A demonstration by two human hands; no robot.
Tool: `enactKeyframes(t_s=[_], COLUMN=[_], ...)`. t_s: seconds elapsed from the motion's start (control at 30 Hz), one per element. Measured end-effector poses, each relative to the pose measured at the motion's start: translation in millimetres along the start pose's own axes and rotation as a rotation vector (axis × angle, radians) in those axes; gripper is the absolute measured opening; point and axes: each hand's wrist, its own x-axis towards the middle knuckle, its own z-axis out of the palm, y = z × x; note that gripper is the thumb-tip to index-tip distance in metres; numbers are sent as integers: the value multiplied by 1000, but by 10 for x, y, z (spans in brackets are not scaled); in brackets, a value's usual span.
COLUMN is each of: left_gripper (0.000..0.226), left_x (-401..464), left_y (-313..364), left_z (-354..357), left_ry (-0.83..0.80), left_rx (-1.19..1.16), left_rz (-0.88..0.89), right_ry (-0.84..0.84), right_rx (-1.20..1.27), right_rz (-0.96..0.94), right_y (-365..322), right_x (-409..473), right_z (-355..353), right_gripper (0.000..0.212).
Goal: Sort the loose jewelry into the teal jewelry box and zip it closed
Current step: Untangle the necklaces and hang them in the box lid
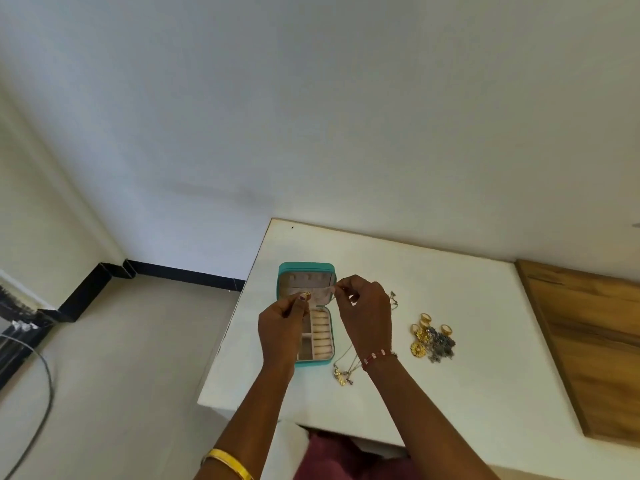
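Teal jewelry box [286, 271] open, ring rolls [320, 336] bare, hands above

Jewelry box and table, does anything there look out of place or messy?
Nothing looks damaged. The teal jewelry box lies open on the white table. Rings and earrings sit in a jumbled pile to its right, and necklaces trail loose beside the box.

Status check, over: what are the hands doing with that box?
Both hands pinching a thin chain over the open teal jewelry box. Gold rings and earrings pile unsorted on the white table. Nothing blocking.
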Motion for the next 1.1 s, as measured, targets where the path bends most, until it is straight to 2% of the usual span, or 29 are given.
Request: enactKeyframes(t_s=[0.17, 0.33, 0.47, 0.57, 0.63, 0.7, 0.77, 0.87, 1.1], left_gripper=[13, 15, 20, 19, 28, 42, 50, 42, 37], left_x=[234, 285, 243, 247, 315, 415, 504, 578, 541], left_y=[-212, -305, -337, -299, -266, -234, -197, -179, -196], left_z=[150, 193, 82, -7, -35, -38, -34, -28, -12], left_ry=[53, 73, 173, 289, 327, 287, 178, 47, 70], left_rx=[47, 92, 107, 69, 82, 122, 147, 132, 122], left_rz=[-7, 51, 125, 211, 256, 296, 315, 300, 277], right_ry=[151, 257, 309, 330, 330, 342, 358, 378, 408], right_rx=[-177, -381, -428, -439, -424, -405, -389, -383, -385], right_rz=[-232, -454, -535, -528, -501, -475, -449, -392, -232], right_y=[180, 336, 376, 381, 361, 334, 300, 250, 181], right_x=[187, 291, 280, 265, 250, 241, 240, 238, 205], right_z=[275, 430, 502, 542, 563, 581, 602, 647, 733], right_gripper=[6, 26, 25, 22, 23, 25, 26, 26, 17])
